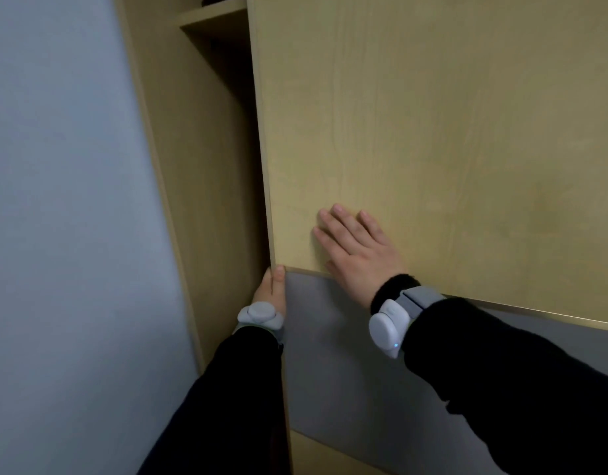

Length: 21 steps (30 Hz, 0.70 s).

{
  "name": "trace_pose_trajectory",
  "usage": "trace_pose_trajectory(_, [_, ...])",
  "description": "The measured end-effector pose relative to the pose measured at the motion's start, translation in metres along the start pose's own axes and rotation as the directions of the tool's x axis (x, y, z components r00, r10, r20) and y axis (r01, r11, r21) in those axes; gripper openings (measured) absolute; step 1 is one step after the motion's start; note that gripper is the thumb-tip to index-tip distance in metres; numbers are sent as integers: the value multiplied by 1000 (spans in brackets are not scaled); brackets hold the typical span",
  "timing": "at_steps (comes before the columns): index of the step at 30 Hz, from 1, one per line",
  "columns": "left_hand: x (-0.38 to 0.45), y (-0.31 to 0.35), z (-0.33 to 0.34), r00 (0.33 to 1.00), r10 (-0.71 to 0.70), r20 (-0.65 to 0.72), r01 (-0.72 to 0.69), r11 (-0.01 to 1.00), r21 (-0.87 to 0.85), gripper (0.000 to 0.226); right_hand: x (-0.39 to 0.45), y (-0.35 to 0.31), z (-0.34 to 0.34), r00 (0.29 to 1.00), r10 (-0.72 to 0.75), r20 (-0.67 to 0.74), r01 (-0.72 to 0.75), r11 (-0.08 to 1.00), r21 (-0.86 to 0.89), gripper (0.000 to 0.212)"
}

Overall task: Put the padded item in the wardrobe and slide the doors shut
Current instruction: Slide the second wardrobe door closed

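so from my feed: the wardrobe door (433, 132), light wood with a grey band across the lower part, isn't closed, there's a gap on its left side showing the dark inside of the wardrobe (206, 166). my left hand (270, 289) is curled around the door's left edge right where the wood meets the grey band, thumb on the front face, the other fingers hidden behind the edge. right hand (355, 250) is flat on the wood panel, fingers spread out and pointing up-left, holding nothing. black sleeves and a grey wrist tracker (390, 325) on each arm. can't see the padded item anywhere, the opening's too dark to tell. there's a shelf (210, 17) up top inside, and a pale wall (62, 200) off to the left.
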<state>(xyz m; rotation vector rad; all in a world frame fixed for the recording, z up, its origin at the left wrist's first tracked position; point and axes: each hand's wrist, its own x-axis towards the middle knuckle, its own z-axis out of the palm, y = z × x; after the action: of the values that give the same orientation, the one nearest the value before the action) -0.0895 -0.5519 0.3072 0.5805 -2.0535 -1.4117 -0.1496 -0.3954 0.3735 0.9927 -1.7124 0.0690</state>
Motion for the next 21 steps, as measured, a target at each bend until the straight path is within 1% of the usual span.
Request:
trace_pose_trajectory(3, [-3, -6, -15, 999, -36, 17, 37, 997, -71, 49, -7, -1, 2, 1000, -16, 13, 16, 1000, 23, 61])
trace_pose_trajectory(5, [3, -10, -19, 1000, -15, 0, 15, 995, -96, 50, -6, -4, 3, 999, -36, 20, 36, 999, 12, 61])
trace_pose_trajectory(7, [11, -12, -22, 998, -45, -42, 40, 993, -112, 50, -4, -8, 6, 998, -56, 30, 56, 998, 8, 62])
trace_pose_trajectory(8, [13, -14, -24, 998, -35, -50, 28, 992, -120, 50, -2, -11, 8, 998, -57, 33, 56, 998, 14, 62])
trace_pose_trajectory(12, [20, -17, -31, 996, -43, -81, 35, 995, -97, 55, 5, -22, 16, 1000, -24, 19, 23, 998, 50, 62])
trace_pose_trajectory(15, [24, -14, -36, 996, -66, -52, 65, 998, -17, 60, 10, -27, 21, 999, -36, 25, 35, 999, 17, 63])
trace_pose_trajectory(17, [28, -14, -38, 995, -77, -57, 78, 997, 6, 61, 12, -29, 23, 999, -33, 26, 33, 999, 9, 63])
trace_pose_trajectory(21, [32, -17, -40, 990, -89, -106, 83, 995, -53, 56, 17, -35, 28, 999, -31, 26, 31, 1000, -1, 60])
